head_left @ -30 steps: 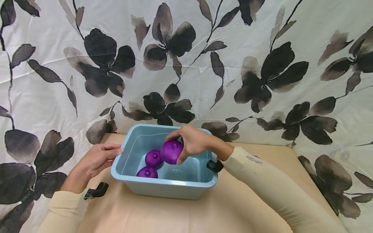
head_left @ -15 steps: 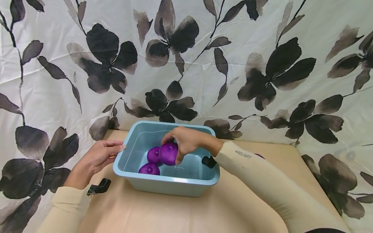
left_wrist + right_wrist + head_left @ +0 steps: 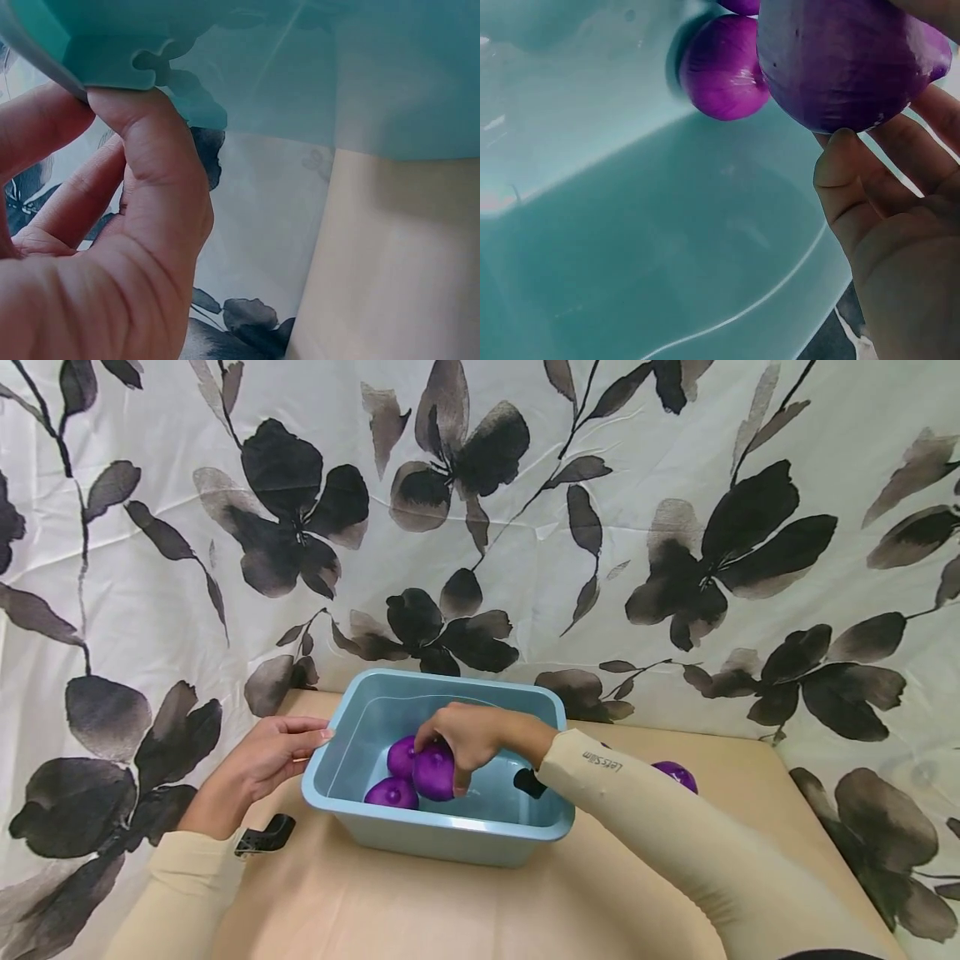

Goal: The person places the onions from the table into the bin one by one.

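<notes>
My left hand (image 3: pixel 258 764) still pinched the blue tub's (image 3: pixel 442 835) left rim on the desk (image 3: pixel 465 910). My right hand (image 3: pixel 468 739), gripping a purple onion (image 3: pixel 433 772), had sunk lower, beside two onions (image 3: pixel 392 794) already inside, so release looked close. Another onion (image 3: pixel 675 774) lay behind my sleeve.

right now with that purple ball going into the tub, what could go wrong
The purple ball in the right hand sits right against two others; letting go may send it rolling onto them. The left hand only pinches the tub rim, so a knock could shift it.
</notes>
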`<state>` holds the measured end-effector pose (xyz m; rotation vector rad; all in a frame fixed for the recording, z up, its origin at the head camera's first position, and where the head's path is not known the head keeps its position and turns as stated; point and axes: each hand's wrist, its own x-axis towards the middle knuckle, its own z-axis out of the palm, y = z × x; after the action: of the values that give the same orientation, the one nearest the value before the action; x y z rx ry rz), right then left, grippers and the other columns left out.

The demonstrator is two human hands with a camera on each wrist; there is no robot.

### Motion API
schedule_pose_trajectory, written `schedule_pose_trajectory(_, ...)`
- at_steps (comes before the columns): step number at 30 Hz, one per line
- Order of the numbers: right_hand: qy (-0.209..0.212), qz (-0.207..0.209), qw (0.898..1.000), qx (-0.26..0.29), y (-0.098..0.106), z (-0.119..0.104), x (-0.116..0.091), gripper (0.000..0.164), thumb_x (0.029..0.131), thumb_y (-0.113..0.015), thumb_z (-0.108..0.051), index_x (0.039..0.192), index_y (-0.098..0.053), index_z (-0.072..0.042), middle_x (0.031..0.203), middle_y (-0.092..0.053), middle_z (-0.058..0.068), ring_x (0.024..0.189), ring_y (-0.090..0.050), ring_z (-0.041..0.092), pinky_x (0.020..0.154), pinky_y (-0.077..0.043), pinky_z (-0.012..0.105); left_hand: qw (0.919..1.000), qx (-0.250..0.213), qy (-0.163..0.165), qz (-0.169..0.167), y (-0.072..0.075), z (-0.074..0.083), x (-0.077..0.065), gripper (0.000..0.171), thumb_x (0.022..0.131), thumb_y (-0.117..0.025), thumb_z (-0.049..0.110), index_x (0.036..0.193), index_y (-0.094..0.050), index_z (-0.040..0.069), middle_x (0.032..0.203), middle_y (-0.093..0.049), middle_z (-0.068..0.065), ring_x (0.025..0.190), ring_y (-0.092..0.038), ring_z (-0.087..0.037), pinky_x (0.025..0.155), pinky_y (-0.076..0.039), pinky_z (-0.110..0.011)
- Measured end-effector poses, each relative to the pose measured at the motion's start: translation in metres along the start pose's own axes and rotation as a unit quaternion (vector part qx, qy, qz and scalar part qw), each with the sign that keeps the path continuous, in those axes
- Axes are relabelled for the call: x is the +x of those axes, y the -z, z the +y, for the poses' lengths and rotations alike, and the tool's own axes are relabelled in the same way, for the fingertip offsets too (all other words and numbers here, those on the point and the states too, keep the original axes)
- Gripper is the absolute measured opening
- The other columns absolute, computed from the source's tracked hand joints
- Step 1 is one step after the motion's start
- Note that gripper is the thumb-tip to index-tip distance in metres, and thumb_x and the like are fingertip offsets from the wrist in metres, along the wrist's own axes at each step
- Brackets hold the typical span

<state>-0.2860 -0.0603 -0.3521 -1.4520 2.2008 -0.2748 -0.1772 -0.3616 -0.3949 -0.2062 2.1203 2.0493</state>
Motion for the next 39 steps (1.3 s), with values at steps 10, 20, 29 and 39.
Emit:
schedule_pose_trajectory(10, -0.015, -0.010, 1.000, 0.015, -0.007, 0.002, 0.011, 0.053, 0.077, -0.087, -0.002, 0.127, -0.070, -0.006, 0.111, -0.077, 0.005, 0.099, -0.068, 0.016, 0.085, -0.060, 0.027, 1.0000, -0.003, -0.002, -0.006, 0.000, 0.004, 0.003, 0.038, 0.100, -0.070, 0.011, 0.132, -0.064, -0.008, 0.094, -0.077, 0.006, 0.084, -0.075, -0.009, 0.078, -0.065, -0.027)
schedule_pose_trajectory(20, -0.057, -0.021, 0.998, 0.018, -0.014, 0.015, 0.020, 0.043, 0.085, -0.080, 0.000, 0.126, -0.070, -0.004, 0.110, -0.078, 0.010, 0.095, -0.069, 0.016, 0.083, -0.062, 0.031, 0.9996, -0.024, 0.006, -0.015, 0.000, 0.004, 0.002, 0.024, 0.099, -0.070, 0.008, 0.122, -0.072, 0.000, 0.092, -0.077, 0.006, 0.084, -0.075, -0.008, 0.077, -0.064, -0.025)
schedule_pose_trajectory(29, -0.061, -0.018, 0.997, 0.034, -0.004, 0.011, 0.007, 0.042, 0.085, -0.083, -0.005, 0.126, -0.070, -0.006, 0.111, -0.077, 0.007, 0.098, -0.069, 0.017, 0.087, -0.062, 0.033, 0.9996, -0.024, 0.005, -0.011, 0.001, 0.006, -0.001, 0.015, 0.100, -0.068, 0.008, 0.114, -0.074, 0.006, 0.091, -0.076, 0.006, 0.082, -0.074, -0.008, 0.076, -0.064, -0.025)
schedule_pose_trajectory(39, -0.054, -0.029, 0.998, 0.024, 0.006, 0.017, -0.017, 0.041, 0.085, -0.083, -0.008, 0.123, -0.069, -0.006, 0.117, -0.076, 0.012, 0.097, -0.070, 0.019, 0.089, -0.061, 0.032, 0.9993, -0.035, 0.009, -0.011, -0.001, 0.002, 0.001, 0.011, 0.100, -0.068, 0.008, 0.105, -0.075, 0.015, 0.092, -0.076, 0.006, 0.083, -0.075, -0.008, 0.076, -0.064, -0.025)
